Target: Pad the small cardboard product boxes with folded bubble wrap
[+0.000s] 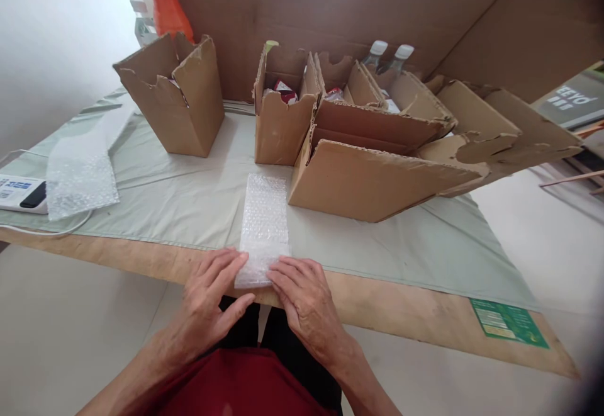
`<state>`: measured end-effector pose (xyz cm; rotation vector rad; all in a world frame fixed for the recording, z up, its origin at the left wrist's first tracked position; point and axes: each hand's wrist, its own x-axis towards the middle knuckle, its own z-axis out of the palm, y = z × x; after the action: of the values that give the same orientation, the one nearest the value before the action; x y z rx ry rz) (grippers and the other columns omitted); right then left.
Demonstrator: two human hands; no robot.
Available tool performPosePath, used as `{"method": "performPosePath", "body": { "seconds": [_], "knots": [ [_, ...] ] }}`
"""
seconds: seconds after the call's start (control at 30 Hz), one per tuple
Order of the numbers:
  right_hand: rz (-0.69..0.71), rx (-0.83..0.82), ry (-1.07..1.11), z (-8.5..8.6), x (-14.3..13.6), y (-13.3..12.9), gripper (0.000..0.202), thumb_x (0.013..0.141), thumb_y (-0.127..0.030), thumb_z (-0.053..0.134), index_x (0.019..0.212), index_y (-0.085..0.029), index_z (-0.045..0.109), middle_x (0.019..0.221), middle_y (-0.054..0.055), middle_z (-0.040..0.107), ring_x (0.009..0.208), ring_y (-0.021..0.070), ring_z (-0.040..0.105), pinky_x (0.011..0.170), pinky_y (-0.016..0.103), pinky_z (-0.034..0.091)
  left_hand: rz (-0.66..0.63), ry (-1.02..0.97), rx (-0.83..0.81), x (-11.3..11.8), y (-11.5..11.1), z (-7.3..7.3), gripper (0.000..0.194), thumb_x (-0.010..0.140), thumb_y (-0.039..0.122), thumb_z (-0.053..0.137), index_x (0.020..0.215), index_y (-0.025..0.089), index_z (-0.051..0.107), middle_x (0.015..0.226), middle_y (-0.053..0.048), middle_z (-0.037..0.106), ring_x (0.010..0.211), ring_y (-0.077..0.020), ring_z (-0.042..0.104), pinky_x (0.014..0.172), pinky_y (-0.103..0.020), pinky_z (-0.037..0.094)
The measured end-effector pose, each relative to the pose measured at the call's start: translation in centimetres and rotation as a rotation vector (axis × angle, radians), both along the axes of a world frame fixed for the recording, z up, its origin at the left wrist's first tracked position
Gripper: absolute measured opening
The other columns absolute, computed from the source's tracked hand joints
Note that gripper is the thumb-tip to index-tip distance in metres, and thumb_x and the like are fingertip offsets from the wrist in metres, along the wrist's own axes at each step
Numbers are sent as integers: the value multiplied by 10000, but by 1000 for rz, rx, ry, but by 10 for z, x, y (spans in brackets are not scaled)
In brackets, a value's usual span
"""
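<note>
A narrow strip of bubble wrap (265, 211) lies flat at the table's front edge, its near end looking doubled over in layers. At the left side of that near end is my left hand (210, 293), fingers stretched out and thumb apart, the fingertips at the wrap's edge. My right hand (304, 296) rests on the opposite side with its fingers extended flat over the wrap's right edge. Neither hand grips anything. Whether something lies inside the folded layers cannot be seen.
Several open cardboard boxes (377, 180) with small packages inside stand at the right, and another box (189, 114) stands back left. More bubble wrap (82, 170) lies by a white device (19, 192) with a cable. Bottles (401, 54) stand behind the boxes.
</note>
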<state>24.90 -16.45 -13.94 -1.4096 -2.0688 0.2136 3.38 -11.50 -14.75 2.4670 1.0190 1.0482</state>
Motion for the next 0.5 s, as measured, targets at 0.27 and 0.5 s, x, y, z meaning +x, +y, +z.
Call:
{"method": "performPosePath", "body": {
  "seconds": [0.27,0.5],
  "knots": [
    [-77,-18,173,10,5,9,215,1013,-153,567,1206,-213,640,1100,71,747,1020,217,670,894,391,524,65,-26,-127,7,8,-2,231,998,188,580,1224,192,627,889,-24,734,796,-172,676,739,-292,544],
    [-25,67,-95,1,5,8,275,970,-104,586,1220,-203,645,1241,90,732,1254,307,605,984,479,462,149,56,-111,14,29,-6,233,1012,239,570,1230,173,624,981,-68,697,844,-206,682,767,-352,570]
  ]
}}
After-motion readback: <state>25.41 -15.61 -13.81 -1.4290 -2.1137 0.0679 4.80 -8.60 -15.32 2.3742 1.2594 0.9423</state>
